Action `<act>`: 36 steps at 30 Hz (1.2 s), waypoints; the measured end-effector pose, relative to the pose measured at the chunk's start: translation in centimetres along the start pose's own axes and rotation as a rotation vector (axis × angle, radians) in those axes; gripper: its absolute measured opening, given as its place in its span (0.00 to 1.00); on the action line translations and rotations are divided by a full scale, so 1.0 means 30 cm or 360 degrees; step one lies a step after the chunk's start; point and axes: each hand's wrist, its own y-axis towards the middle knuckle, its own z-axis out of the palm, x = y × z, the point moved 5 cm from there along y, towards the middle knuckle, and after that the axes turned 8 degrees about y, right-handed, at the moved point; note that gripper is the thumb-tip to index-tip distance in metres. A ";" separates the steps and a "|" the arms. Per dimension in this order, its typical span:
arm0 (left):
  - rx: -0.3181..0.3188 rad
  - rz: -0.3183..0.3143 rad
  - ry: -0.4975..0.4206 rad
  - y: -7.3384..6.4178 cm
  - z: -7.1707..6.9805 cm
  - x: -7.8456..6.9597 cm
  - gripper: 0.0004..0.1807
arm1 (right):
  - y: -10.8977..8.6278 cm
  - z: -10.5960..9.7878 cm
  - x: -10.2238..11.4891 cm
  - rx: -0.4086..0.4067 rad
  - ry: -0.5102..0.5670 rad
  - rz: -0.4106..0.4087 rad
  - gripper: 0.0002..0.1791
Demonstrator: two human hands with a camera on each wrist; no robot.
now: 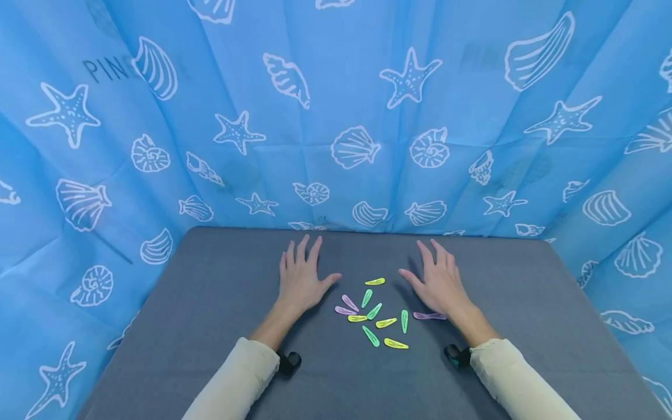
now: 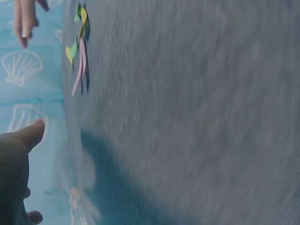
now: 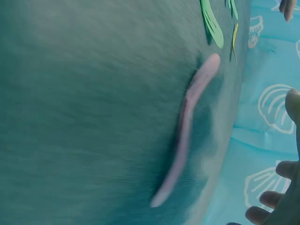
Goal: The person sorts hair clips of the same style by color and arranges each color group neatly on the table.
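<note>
You are holding your left hand (image 1: 299, 283) over the grey worktop (image 1: 210, 326) at ten o'clock from the scattered hair clips, and its fingers are reaching forward, spread and gripping nothing, with the thumb pointing toward three o'clock. Your right hand (image 1: 441, 286) is hovering at two o'clock from the same scatter, its fingers extending loosely and its thumb standing well away from them, pinching nothing. Taking the middle green clip (image 1: 374, 311) as the clock's centre, a second green clip (image 1: 366, 298) is lying just beside it at eleven o'clock, and the far yellow clip (image 1: 375, 281) is lying at twelve. Two lilac clips (image 1: 349, 302) are resting close together between nine and ten o'clock, with another yellow clip (image 1: 357, 318) sitting just below them at eight. A third yellow clip (image 1: 385, 322) is lying near the centre between four and five o'clock, while an upright-pointing green clip (image 1: 404, 321) is lying farther out between three and four. Nearest you, a green clip (image 1: 370, 336) is resting at six o'clock and a yellow clip (image 1: 396, 343) at five. A longer purple piece (image 1: 429, 316) is lying at three o'clock, near your right wrist; you are seeing it bend midway in the right wrist view, but I cannot tell whether it is one clip or two. Beyond the worktop, a blue curtain (image 1: 315, 116) is hanging, showing white shells and starfish.
</note>
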 end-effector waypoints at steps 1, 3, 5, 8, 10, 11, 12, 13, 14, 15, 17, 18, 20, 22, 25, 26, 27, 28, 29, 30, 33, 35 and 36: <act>0.0022 -0.0010 -0.0017 -0.007 0.003 -0.007 0.53 | -0.013 0.001 -0.006 0.0008 0.0016 0.0009 0.48; 0.0041 -0.0025 -0.0066 -0.020 0.005 -0.021 0.54 | -0.040 0.000 -0.017 0.0022 0.0051 0.0025 0.48; 0.0058 -0.0045 -0.0117 -0.033 0.007 -0.033 0.54 | -0.067 -0.003 -0.025 0.0042 0.0087 0.0042 0.48; 0.0088 -0.0077 -0.0182 -0.052 0.010 -0.049 0.54 | -0.107 -0.010 -0.042 0.0067 0.0158 0.0081 0.47; 0.0107 -0.0099 -0.0228 -0.064 0.011 -0.056 0.54 | -0.131 -0.014 -0.056 0.0086 0.0195 0.0108 0.46; 0.0113 -0.0110 -0.0250 -0.069 0.011 -0.058 0.54 | -0.144 -0.017 -0.065 0.0094 0.0216 0.0124 0.46; 0.0124 -0.0121 -0.0264 -0.074 0.012 -0.061 0.54 | -0.155 -0.019 -0.074 0.0105 0.0234 0.0140 0.46; 0.0129 -0.0129 -0.0277 -0.078 0.012 -0.062 0.54 | -0.167 -0.022 -0.083 0.0119 0.0247 0.0154 0.45; 0.0134 -0.0137 -0.0286 -0.082 0.013 -0.063 0.54 | -0.178 -0.024 -0.092 0.0133 0.0265 0.0161 0.45; 0.0146 -0.0145 -0.0291 -0.085 0.015 -0.064 0.54 | -0.189 -0.027 -0.102 0.0149 0.0278 0.0166 0.44; 0.0168 -0.0161 -0.0305 -0.091 0.018 -0.065 0.53 | -0.209 -0.035 -0.119 0.0177 0.0305 0.0168 0.42; 0.0179 -0.0167 -0.0317 -0.094 0.019 -0.066 0.53 | -0.217 -0.038 -0.127 0.0190 0.0315 0.0166 0.40; 0.0197 -0.0181 -0.0348 -0.100 0.023 -0.067 0.52 | -0.229 -0.044 -0.144 0.0210 0.0350 0.0149 0.36; 0.0217 -0.0199 -0.0396 -0.107 0.027 -0.066 0.50 | -0.234 -0.048 -0.161 0.0231 0.0387 0.0142 0.31; 0.0255 -0.0220 -0.0475 -0.118 0.029 -0.065 0.47 | -0.232 -0.050 -0.186 0.0265 0.0471 0.0137 0.24; 0.0267 -0.0226 -0.0497 -0.121 0.031 -0.064 0.45 | -0.230 -0.051 -0.195 0.0283 0.0497 0.0138 0.22; 0.0281 -0.0230 -0.0520 -0.123 0.033 -0.064 0.42 | -0.229 -0.051 -0.202 0.0300 0.0515 0.0156 0.20; 0.0291 -0.0224 -0.0538 -0.125 0.036 -0.064 0.40 | -0.228 -0.051 -0.209 0.0315 0.0530 0.0170 0.19; 0.0305 -0.0220 -0.0550 -0.126 0.039 -0.064 0.37 | -0.228 -0.052 -0.213 0.0328 0.0543 0.0181 0.17; 0.0316 -0.0215 -0.0557 -0.127 0.044 -0.065 0.34 | -0.228 -0.051 -0.216 0.0346 0.0549 0.0188 0.16; 0.0333 -0.0188 -0.0592 -0.126 0.055 -0.068 0.28 | -0.227 -0.053 -0.217 0.0373 0.0542 0.0183 0.13; 0.0338 -0.0191 -0.0610 -0.126 0.061 -0.068 0.25 | -0.228 -0.054 -0.213 0.0384 0.0532 0.0157 0.11; 0.0339 -0.0197 -0.0617 -0.125 0.064 -0.068 0.24 | -0.228 -0.054 -0.211 0.0386 0.0523 0.0141 0.10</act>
